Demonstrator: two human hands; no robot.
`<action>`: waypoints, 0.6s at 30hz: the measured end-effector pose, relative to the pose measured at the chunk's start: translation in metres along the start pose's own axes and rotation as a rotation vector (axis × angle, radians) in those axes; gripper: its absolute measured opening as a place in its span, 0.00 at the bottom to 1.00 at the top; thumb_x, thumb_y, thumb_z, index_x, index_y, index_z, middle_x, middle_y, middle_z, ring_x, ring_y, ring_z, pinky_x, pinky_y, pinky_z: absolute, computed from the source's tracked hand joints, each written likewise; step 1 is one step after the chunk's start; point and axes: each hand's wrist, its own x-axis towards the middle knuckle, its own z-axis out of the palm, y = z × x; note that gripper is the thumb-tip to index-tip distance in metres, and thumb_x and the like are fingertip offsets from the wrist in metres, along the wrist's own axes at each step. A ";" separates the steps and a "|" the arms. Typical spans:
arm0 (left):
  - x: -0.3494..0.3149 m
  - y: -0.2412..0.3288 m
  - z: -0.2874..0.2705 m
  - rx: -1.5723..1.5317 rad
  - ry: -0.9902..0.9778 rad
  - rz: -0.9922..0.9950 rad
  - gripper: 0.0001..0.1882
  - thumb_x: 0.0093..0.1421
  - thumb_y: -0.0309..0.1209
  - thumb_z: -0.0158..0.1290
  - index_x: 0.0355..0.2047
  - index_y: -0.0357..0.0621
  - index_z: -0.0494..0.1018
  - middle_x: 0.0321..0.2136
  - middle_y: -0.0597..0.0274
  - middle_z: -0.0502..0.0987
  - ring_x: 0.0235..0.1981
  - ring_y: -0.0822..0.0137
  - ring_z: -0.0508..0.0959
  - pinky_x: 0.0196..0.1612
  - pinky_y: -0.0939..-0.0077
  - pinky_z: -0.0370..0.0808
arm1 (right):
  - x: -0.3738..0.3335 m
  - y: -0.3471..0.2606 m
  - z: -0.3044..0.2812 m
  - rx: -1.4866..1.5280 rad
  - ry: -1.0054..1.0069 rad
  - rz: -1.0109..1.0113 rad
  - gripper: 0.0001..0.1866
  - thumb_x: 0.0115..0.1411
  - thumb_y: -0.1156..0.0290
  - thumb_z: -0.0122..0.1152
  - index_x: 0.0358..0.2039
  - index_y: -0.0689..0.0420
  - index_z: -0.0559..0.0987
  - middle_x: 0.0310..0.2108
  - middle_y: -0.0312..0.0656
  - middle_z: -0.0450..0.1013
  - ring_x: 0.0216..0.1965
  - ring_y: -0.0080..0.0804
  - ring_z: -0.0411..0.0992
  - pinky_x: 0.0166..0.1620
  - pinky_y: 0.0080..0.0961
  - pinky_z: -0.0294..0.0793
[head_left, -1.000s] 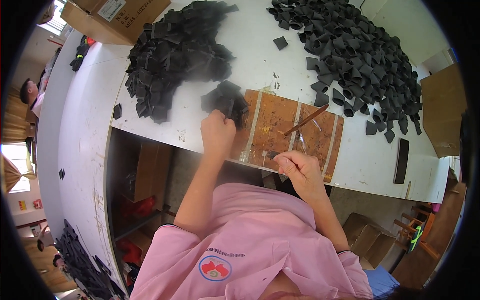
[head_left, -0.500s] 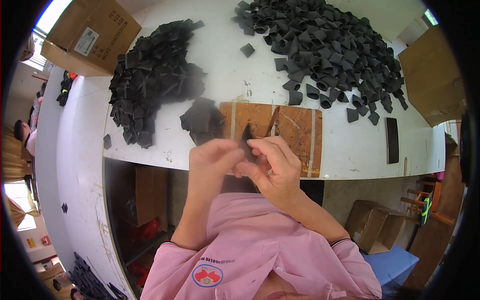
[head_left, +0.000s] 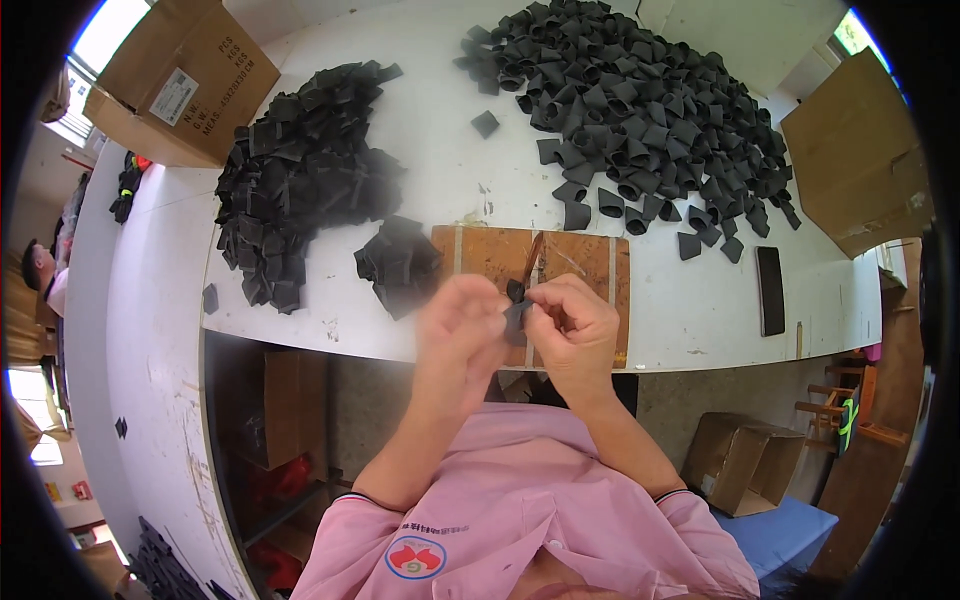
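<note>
Over the front of a worn wooden board [head_left: 590,270], a small dark foam-like piece [head_left: 516,322] is bent between my hands. My right hand [head_left: 575,335] pinches its right side between thumb and fingertips. My left hand [head_left: 458,325] is up against the piece's left side, smeared by motion, so its grip is unclear. A thin brown stick-like tool [head_left: 534,255] lies on the board just beyond my fingers. To the left of the board sits a small heap of flat black pieces [head_left: 397,262].
A larger heap of flat black pieces [head_left: 290,180] lies at left. Many rolled black tubes [head_left: 650,120] cover the far right. A dark phone [head_left: 770,290] lies near the right edge. Cardboard boxes [head_left: 185,85] flank the white table [head_left: 440,130]. One single piece [head_left: 485,124] lies mid-table.
The dark piece now shows more fully between my hands, bent over. My left hand has shifted right, and both hands appear slightly lower. The whole view has tilted a little.
</note>
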 end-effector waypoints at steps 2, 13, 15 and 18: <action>-0.003 0.002 0.000 0.168 -0.019 0.021 0.11 0.48 0.15 0.47 0.33 0.36 0.64 0.21 0.63 0.69 0.09 0.84 0.56 0.11 0.90 0.52 | 0.004 0.003 -0.014 0.399 -0.135 0.265 0.03 0.46 0.77 0.59 0.24 0.61 0.76 0.22 0.35 0.69 0.20 0.19 0.66 0.23 0.14 0.63; 0.019 0.025 0.021 0.446 0.023 0.207 0.09 0.50 0.16 0.44 0.35 0.30 0.66 0.21 0.53 0.73 0.07 0.82 0.62 0.09 0.89 0.54 | 0.036 -0.049 -0.026 0.539 -0.433 0.374 0.11 0.59 0.65 0.49 0.23 0.57 0.69 0.18 0.26 0.60 0.19 0.11 0.54 0.21 0.12 0.53; 0.020 0.043 0.028 -0.520 -0.331 -0.322 0.12 0.53 0.19 0.40 0.39 0.29 0.63 0.23 0.49 0.73 0.05 0.81 0.59 0.08 0.88 0.53 | 0.054 -0.062 -0.024 0.454 -0.435 0.258 0.12 0.60 0.65 0.48 0.23 0.57 0.69 0.17 0.25 0.59 0.18 0.10 0.53 0.20 0.12 0.52; 0.031 0.038 0.019 -0.542 -0.344 -0.303 0.13 0.55 0.21 0.37 0.41 0.30 0.62 0.23 0.52 0.72 0.04 0.81 0.55 0.08 0.88 0.51 | 0.073 -0.054 -0.021 0.541 -0.557 0.358 0.12 0.59 0.63 0.50 0.23 0.58 0.70 0.18 0.26 0.58 0.18 0.10 0.51 0.19 0.08 0.49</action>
